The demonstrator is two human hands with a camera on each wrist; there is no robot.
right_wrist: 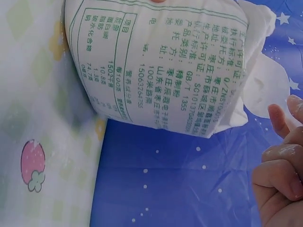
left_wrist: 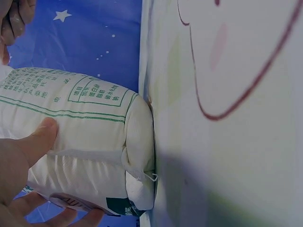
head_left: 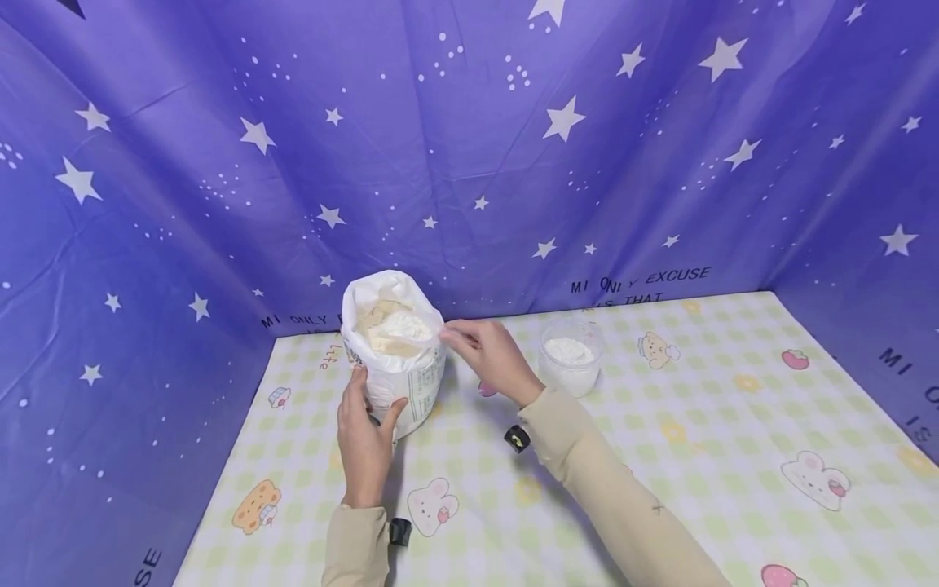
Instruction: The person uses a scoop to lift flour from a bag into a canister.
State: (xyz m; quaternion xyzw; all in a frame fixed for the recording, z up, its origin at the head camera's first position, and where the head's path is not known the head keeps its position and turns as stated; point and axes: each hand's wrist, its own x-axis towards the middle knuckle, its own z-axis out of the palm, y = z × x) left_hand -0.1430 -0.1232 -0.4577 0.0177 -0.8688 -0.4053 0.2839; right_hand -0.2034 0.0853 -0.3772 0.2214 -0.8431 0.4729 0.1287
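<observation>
The left hand point(head_left: 365, 452) grips a white, green-printed, powder-filled bag point(head_left: 414, 390), I see; the right hand point(head_left: 495, 359) pinches its rim point(head_left: 392, 282) near a clear round tub point(head_left: 572, 381).

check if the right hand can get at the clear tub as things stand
Likely yes: the clear tub stands just beside the right hand, with nothing visible between them. That hand seems to pinch the white bag at its rim, so it would first need to let go.
</observation>
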